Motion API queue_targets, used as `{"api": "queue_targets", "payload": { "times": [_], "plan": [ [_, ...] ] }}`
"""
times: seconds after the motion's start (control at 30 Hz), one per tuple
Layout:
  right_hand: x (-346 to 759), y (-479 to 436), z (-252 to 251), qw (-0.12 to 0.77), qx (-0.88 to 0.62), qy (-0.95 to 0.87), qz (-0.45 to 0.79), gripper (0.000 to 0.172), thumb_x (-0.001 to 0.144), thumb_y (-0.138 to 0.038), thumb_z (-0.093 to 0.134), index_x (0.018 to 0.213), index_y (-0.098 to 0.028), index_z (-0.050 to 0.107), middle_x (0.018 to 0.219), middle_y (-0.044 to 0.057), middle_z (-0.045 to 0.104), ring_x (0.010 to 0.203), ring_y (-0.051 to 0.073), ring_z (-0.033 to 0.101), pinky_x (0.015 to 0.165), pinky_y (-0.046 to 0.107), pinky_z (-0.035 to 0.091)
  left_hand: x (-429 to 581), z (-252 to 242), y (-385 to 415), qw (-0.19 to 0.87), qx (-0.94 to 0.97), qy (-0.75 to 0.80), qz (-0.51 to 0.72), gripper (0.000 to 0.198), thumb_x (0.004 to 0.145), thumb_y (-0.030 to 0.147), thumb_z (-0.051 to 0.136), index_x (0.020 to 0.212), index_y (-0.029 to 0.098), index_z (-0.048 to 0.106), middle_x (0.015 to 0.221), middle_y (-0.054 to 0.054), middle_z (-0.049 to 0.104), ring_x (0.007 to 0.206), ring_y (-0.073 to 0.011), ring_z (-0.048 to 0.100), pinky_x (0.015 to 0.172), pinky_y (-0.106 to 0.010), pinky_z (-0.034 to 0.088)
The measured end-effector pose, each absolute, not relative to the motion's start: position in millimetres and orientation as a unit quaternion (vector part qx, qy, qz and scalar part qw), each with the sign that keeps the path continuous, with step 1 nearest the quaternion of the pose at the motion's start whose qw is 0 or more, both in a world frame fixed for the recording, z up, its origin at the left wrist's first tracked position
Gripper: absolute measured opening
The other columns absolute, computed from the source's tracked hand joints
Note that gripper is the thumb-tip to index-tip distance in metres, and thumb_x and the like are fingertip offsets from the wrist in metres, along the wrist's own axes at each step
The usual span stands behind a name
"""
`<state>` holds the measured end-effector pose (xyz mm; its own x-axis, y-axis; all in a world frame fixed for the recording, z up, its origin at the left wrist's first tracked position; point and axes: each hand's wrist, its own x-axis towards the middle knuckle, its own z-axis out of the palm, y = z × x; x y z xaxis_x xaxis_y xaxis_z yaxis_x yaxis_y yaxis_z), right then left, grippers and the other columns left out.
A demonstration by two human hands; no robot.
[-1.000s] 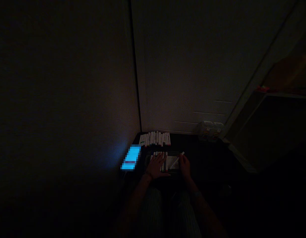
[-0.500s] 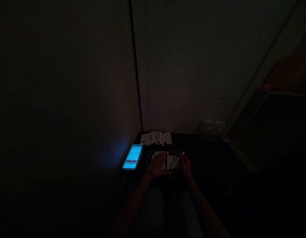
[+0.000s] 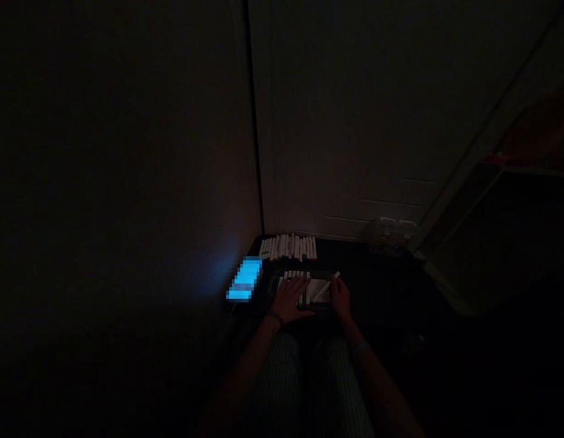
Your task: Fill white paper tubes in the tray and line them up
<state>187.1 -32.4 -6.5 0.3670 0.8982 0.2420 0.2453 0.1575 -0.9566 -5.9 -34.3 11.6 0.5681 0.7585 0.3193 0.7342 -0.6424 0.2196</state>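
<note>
My left hand (image 3: 289, 299) lies with its fingers spread over a row of white markers (image 3: 308, 289) in a dark, shallow case (image 3: 326, 311). On the right side of the case, my right hand (image 3: 341, 298) pinches a white marker (image 3: 327, 284), held tilted over a pale flat area (image 3: 318, 291). Behind the case is another row of white markers (image 3: 288, 247), lying side by side. The light is very dim, so labels and cap colours are mostly lost.
A phone (image 3: 245, 280) with a glowing, blurred screen lies at the left of the dark table (image 3: 368, 286). Clear plastic containers (image 3: 393, 236) stand at the back right against the wall. A shelf edge (image 3: 532, 170) shows at far right.
The table and hands sit slightly higher in the picture as the camera tilts. My left hand stays spread over the markers; my right hand keeps its marker almost in place.
</note>
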Motion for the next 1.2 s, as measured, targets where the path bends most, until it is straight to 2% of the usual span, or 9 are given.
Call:
{"api": "queue_targets", "payload": {
  "times": [0.1, 0.23, 0.33, 0.73, 0.87, 1.03, 1.2],
  "plan": [
    [186.7, -33.3, -5.1, 0.590, -0.584, -0.481, 0.283, 0.051, 0.077, -0.055, 0.037, 0.092, -0.012, 0.060, 0.082, 0.007, 0.062, 0.070, 0.016, 0.052, 0.060, 0.023, 0.039, 2.3, 21.7, -43.8, 0.043, 0.878, 0.420, 0.225, 0.084, 0.061, 0.066, 0.052, 0.131, 0.026, 0.027, 0.138, -0.005, 0.026, 0.125, -0.0265, 0.021, 0.102, -0.043, 0.017],
    [186.8, -34.2, -4.4, 0.590, -0.582, -0.482, 0.284, 0.051, 0.076, -0.056, 0.038, 0.089, -0.012, 0.061, 0.079, 0.007, 0.062, 0.068, 0.017, 0.052, 0.059, 0.024, 0.039, 14.9, 26.3, -48.2, 0.060, 0.859, 0.428, 0.275, 0.040, 0.077, 0.046, 0.046, 0.112, 0.026, 0.048, 0.126, -0.002, 0.041, 0.116, -0.0214, 0.034, 0.099, -0.041, 0.025],
    [186.9, -33.9, -5.8, 0.590, -0.582, -0.485, 0.277, 0.050, 0.076, -0.055, 0.039, 0.089, -0.012, 0.061, 0.078, 0.006, 0.062, 0.068, 0.016, 0.051, 0.060, 0.024, 0.039, 19.9, 22.7, -47.9, 0.053, 0.852, 0.434, 0.287, 0.025, 0.082, 0.037, 0.043, 0.101, 0.026, 0.054, 0.117, -0.001, 0.049, 0.111, -0.0194, 0.038, 0.096, -0.040, 0.028],
    [185.9, -31.4, -11.1, 0.581, -0.590, -0.498, 0.258, 0.045, 0.077, -0.053, 0.039, 0.085, -0.015, 0.062, 0.077, 0.005, 0.062, 0.069, 0.016, 0.052, 0.062, 0.024, 0.037, 19.8, 15.6, -43.3, 0.070, 0.854, 0.428, 0.287, 0.024, 0.079, 0.041, 0.046, 0.091, 0.025, 0.059, 0.103, 0.000, 0.056, 0.099, -0.0181, 0.046, 0.091, -0.037, 0.033],
    [182.1, -31.7, -9.9, 0.558, -0.593, -0.544, 0.205, 0.041, 0.077, -0.052, 0.042, 0.082, -0.017, 0.063, 0.079, 0.006, 0.062, 0.075, 0.017, 0.052, 0.071, 0.028, 0.036, 18.3, 13.0, -42.5, 0.085, 0.852, 0.425, 0.294, 0.021, 0.079, 0.040, 0.048, 0.088, 0.024, 0.059, 0.101, 0.001, 0.057, 0.098, -0.0169, 0.047, 0.090, -0.035, 0.034],
    [178.6, -32.8, -8.7, 0.474, -0.586, -0.651, 0.091, 0.032, 0.078, -0.045, 0.045, 0.087, -0.021, 0.063, 0.085, 0.006, 0.062, 0.086, 0.018, 0.050, 0.086, 0.035, 0.027, 18.2, 15.2, -43.3, 0.085, 0.854, 0.421, 0.293, 0.021, 0.078, 0.040, 0.049, 0.082, 0.023, 0.060, 0.098, 0.000, 0.058, 0.096, -0.0174, 0.047, 0.089, -0.036, 0.035],
    [178.4, -32.8, -14.0, 0.467, -0.575, -0.669, 0.071, 0.031, 0.080, -0.043, 0.044, 0.090, -0.021, 0.063, 0.084, 0.006, 0.061, 0.083, 0.018, 0.051, 0.079, 0.031, 0.033, 18.8, 12.2, -42.6, 0.077, 0.848, 0.425, 0.306, 0.021, 0.077, 0.041, 0.050, 0.082, 0.023, 0.061, 0.095, -0.002, 0.058, 0.094, -0.0181, 0.048, 0.084, -0.036, 0.038]
  ]
}}
